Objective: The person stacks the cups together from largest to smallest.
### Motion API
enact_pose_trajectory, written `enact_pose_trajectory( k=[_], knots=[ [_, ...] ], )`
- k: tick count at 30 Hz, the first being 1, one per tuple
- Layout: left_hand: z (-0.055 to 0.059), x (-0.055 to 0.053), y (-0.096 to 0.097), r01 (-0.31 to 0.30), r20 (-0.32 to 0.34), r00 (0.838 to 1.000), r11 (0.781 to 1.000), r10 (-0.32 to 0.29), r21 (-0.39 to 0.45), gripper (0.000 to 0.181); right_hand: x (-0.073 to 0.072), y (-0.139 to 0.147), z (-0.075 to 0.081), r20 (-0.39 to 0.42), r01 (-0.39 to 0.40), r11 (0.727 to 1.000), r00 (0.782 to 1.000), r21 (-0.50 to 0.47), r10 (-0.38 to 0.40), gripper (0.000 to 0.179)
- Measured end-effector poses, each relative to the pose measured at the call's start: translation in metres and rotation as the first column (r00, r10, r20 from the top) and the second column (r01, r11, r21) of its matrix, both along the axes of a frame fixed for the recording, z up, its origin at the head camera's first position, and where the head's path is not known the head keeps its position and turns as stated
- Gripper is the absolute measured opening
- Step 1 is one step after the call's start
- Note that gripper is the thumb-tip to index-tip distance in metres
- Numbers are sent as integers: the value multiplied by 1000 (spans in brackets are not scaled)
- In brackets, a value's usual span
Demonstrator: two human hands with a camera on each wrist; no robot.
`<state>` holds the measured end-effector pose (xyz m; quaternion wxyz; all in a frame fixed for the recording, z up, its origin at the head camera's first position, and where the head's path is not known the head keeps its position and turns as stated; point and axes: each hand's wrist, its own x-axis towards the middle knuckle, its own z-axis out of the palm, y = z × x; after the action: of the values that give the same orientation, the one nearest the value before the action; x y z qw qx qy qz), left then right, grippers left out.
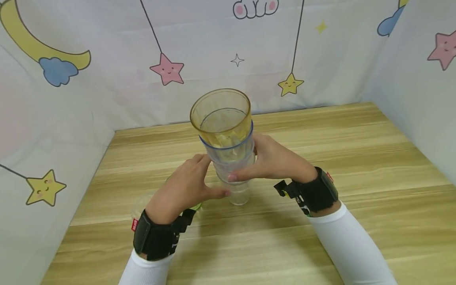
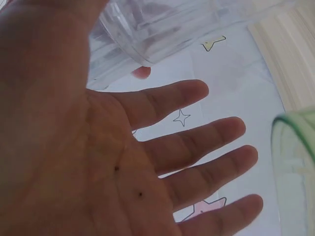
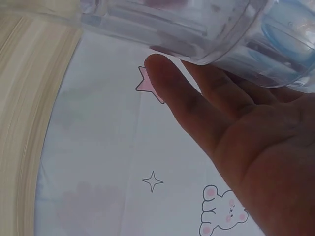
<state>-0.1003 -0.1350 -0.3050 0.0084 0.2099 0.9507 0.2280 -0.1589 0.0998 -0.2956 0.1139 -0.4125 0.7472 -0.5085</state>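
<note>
A tall stack of clear plastic cups (image 1: 233, 162) stands upright in the middle of the head view, with an amber-rimmed cup (image 1: 221, 118) on top and a blue-rimmed one below it. My right hand (image 1: 276, 160) grips the stack from the right, thumb across the front and fingers behind; in the right wrist view, fingers (image 3: 172, 88) lie along the cup wall. On the other side is my left hand (image 1: 185, 186), its thumb reaching to the lower stack. In the left wrist view its fingers (image 2: 197, 162) are spread and straight, holding nothing.
A green-rimmed clear cup (image 2: 295, 162) stands on the left, largely hidden behind my left hand and wrist in the head view. The wood-grain table (image 1: 356, 158) meets a white cloth backdrop (image 1: 124, 91) with printed stars at the back and sides.
</note>
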Motion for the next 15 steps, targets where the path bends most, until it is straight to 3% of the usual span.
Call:
enact_pose_trajectory(
  k=[8,15],
  knots=[
    [1,-2,-2,-77,70,994,994,83,-73,89,-2,2,-4,35,0,994,999,112,-4,77],
    [3,1,-5,-120,91,987,983,134,-142,87,-5,3,-7,26,-17,992,1000,124,14,75]
  ],
)
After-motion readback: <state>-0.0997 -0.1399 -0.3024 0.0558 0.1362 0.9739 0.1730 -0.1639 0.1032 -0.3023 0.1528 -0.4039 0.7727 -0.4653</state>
